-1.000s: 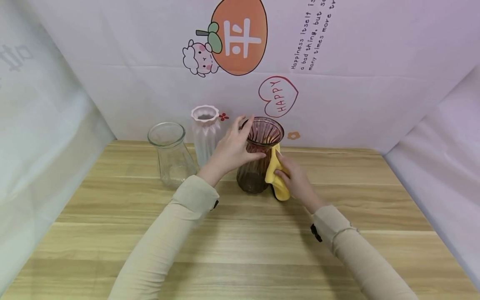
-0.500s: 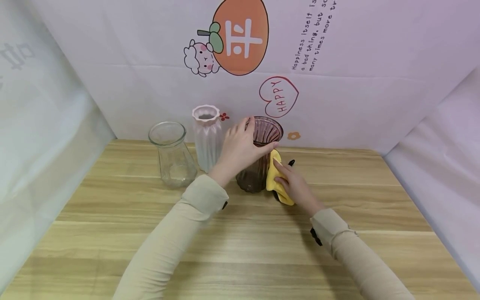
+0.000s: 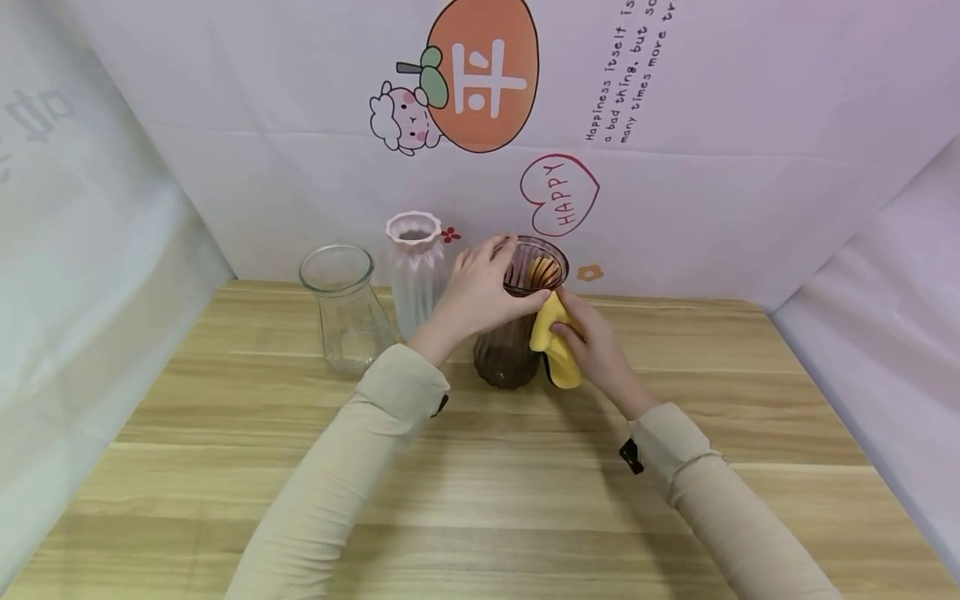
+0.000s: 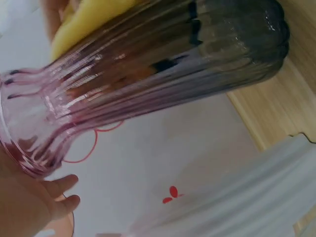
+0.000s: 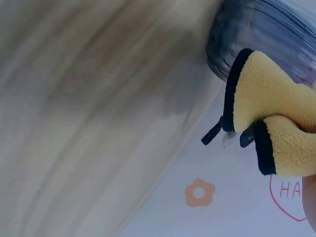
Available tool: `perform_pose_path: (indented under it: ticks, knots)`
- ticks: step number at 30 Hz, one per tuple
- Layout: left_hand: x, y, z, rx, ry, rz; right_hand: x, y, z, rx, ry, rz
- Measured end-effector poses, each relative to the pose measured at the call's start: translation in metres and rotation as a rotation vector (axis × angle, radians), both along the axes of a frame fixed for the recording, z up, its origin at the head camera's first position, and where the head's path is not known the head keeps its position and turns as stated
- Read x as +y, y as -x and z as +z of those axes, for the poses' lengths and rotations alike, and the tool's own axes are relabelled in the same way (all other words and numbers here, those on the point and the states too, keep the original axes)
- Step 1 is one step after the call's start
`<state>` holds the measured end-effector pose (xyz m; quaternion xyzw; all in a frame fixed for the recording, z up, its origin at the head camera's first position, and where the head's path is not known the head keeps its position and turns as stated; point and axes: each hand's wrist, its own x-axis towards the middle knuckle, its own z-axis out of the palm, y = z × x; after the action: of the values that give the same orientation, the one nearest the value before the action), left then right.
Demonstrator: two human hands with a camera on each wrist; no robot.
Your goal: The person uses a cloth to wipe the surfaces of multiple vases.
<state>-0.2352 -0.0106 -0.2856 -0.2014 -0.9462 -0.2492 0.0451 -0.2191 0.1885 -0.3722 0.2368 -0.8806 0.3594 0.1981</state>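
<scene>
steadiness is likely why my left fingers (image 3: 505, 252) curve, part spread, around the rim of the purple vase (image 3: 504, 354), upright on the surface (image 3: 480, 483): my right fingers (image 3: 576, 308), drawn into a pinch, hold the yellow cloth (image 3: 549, 332) against its side.

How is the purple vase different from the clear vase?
The purple vase is tinted and darker at the bottom, while the clear vase has no strong color. The purple vase has a tall ridged body; the clear vase spreads wider below its neck. The left hand holds the purple vase by its rim, but no hand is on the clear vase. Both are see-through and stand upright on the table.
</scene>
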Motion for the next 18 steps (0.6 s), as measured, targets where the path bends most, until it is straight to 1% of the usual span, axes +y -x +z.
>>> perform_pose_path:
  ticks: [4, 7, 15, 18]
  knots:
    - [-0.003, 0.002, -0.003, -0.014, -0.007, -0.031, 0.001, 0.000, 0.004, -0.061, -0.025, -0.002]
    - [-0.003, 0.003, -0.004, -0.024, -0.011, -0.034, 0.002, 0.000, 0.002, -0.105, -0.048, -0.001]
    - [0.000, 0.001, -0.005, -0.010, -0.042, 0.006, 0.007, 0.002, -0.015, -0.184, -0.092, 0.020]
    - [0.000, 0.001, -0.004, 0.002, -0.035, 0.015, 0.010, 0.002, -0.023, -0.209, -0.122, 0.027]
